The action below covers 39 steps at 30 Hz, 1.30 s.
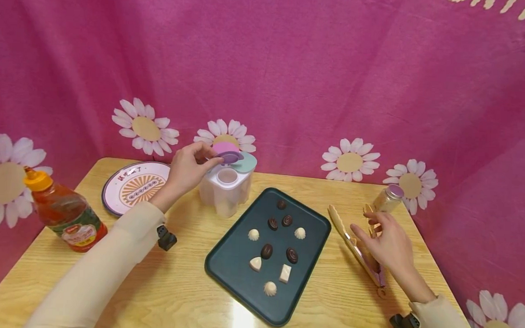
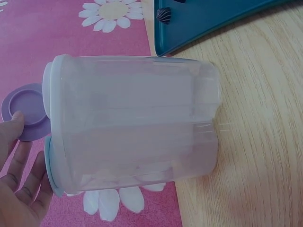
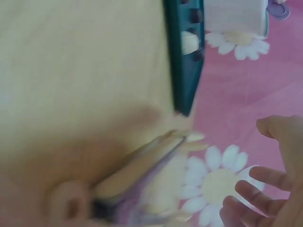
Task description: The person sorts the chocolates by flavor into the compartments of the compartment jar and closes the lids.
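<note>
My left hand (image 1: pixel 188 168) pinches a raised purple flip lid (image 1: pixel 230 157) between thumb and fingers. That lid tops a clear plastic storage container (image 1: pixel 227 196), whose round opening shows in front of it. In the left wrist view the other fingers lie by the teal lid (image 2: pixel 53 165) beside it. My right hand (image 1: pixel 390 238) hovers over a pair of tongs (image 1: pixel 351 242) with gold-coloured arms and a purple end, lying on the table. Its fingers are relaxed and spread with nothing between them, as the right wrist view also shows.
A dark green tray (image 1: pixel 233 264) with several dark and white chocolates lies mid-table. To the left are a patterned plate (image 1: pixel 114 188) and an upright sauce bottle (image 1: pixel 65 215). A small purple-lidded jar (image 1: pixel 388 198) stands at the back right. Pink flowered cloth (image 1: pixel 291 88) hangs behind.
</note>
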{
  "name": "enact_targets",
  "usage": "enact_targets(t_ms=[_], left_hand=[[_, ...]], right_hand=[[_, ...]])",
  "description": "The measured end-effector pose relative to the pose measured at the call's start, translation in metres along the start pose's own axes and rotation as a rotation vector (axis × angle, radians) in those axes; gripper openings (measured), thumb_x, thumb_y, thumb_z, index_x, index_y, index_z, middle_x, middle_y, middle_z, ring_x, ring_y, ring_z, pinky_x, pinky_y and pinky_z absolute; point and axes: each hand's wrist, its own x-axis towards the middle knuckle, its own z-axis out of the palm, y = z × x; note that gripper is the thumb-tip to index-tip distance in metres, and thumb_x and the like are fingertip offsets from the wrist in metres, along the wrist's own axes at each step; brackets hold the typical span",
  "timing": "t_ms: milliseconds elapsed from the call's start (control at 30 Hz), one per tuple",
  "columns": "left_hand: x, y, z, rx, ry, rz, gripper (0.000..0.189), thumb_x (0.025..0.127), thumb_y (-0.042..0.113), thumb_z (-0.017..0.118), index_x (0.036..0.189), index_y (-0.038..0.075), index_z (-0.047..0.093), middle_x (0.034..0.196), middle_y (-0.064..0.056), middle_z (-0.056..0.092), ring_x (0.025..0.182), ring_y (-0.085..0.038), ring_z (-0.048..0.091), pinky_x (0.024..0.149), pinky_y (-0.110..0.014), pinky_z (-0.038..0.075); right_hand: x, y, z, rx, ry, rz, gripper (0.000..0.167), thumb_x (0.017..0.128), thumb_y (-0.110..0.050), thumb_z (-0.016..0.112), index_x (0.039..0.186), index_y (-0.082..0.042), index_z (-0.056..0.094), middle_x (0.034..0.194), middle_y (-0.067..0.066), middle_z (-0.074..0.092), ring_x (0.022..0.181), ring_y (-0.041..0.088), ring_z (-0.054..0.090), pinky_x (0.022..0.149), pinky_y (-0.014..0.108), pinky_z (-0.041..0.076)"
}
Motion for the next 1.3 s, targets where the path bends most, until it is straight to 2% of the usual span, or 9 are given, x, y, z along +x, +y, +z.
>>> enact_targets(t_ms=[133,300,400,667,1033,1133,1300], left_hand=[[-0.001,0.001,0.0,0.005,-0.011,0.004,0.022,0.094,0.021,0.081,0.107,0.005,0.072,0.104,-0.015,0.079,0.086,-0.024,0.065,0.075,-0.023,0.05],[-0.001,0.001,0.001,0.012,-0.013,0.01,0.021,0.094,0.019,0.081,0.107,0.004,0.072,0.104,-0.015,0.079,0.086,-0.025,0.066,0.075,-0.025,0.05],[-0.001,0.001,0.001,0.016,-0.013,0.008,0.022,0.094,0.019,0.081,0.107,0.004,0.072,0.104,-0.016,0.078,0.087,-0.026,0.066,0.077,-0.028,0.051],[-0.001,0.0,0.002,0.028,-0.008,0.016,0.021,0.094,0.02,0.081,0.105,0.004,0.072,0.102,-0.016,0.077,0.086,-0.027,0.068,0.074,-0.028,0.051],[-0.001,0.0,-0.001,0.029,-0.025,0.029,0.019,0.096,0.02,0.079,0.106,0.006,0.07,0.106,-0.015,0.077,0.087,-0.028,0.068,0.074,-0.026,0.052],[-0.001,0.0,-0.002,0.026,-0.025,0.024,0.019,0.096,0.02,0.079,0.105,0.006,0.071,0.106,-0.015,0.076,0.086,-0.028,0.068,0.073,-0.025,0.052],[0.0,0.0,-0.002,0.034,-0.033,0.02,0.019,0.096,0.021,0.079,0.106,0.006,0.071,0.106,-0.015,0.076,0.085,-0.027,0.067,0.073,-0.025,0.051]], right_hand=[[-0.015,0.015,0.004,-0.036,0.016,0.041,0.064,0.088,-0.053,0.08,0.129,-0.005,0.068,0.111,0.019,0.07,0.09,0.033,0.068,0.063,0.032,0.045],[-0.03,0.026,0.009,-0.105,-0.012,0.13,0.08,0.085,-0.065,0.078,0.134,-0.005,0.063,0.111,0.022,0.069,0.092,0.037,0.067,0.061,0.039,0.046],[-0.036,0.03,0.01,-0.135,-0.047,0.153,0.087,0.083,-0.07,0.076,0.136,-0.002,0.06,0.111,0.025,0.069,0.094,0.04,0.067,0.063,0.045,0.049],[-0.041,0.04,0.012,-0.192,-0.163,0.195,0.099,0.082,-0.081,0.069,0.132,0.004,0.058,0.11,0.028,0.066,0.093,0.045,0.066,0.061,0.049,0.05],[-0.039,0.042,0.016,-0.251,-0.242,0.198,0.104,0.078,-0.088,0.066,0.127,0.004,0.06,0.1,0.025,0.065,0.091,0.044,0.065,0.057,0.046,0.048],[-0.036,0.04,0.019,-0.265,-0.244,0.199,0.106,0.077,-0.09,0.064,0.122,0.005,0.06,0.099,0.025,0.066,0.089,0.044,0.066,0.057,0.047,0.048],[-0.033,0.039,0.023,-0.296,-0.242,0.215,0.098,0.076,-0.093,0.061,0.098,0.002,0.059,0.087,0.023,0.063,0.077,0.039,0.063,0.051,0.041,0.04]])
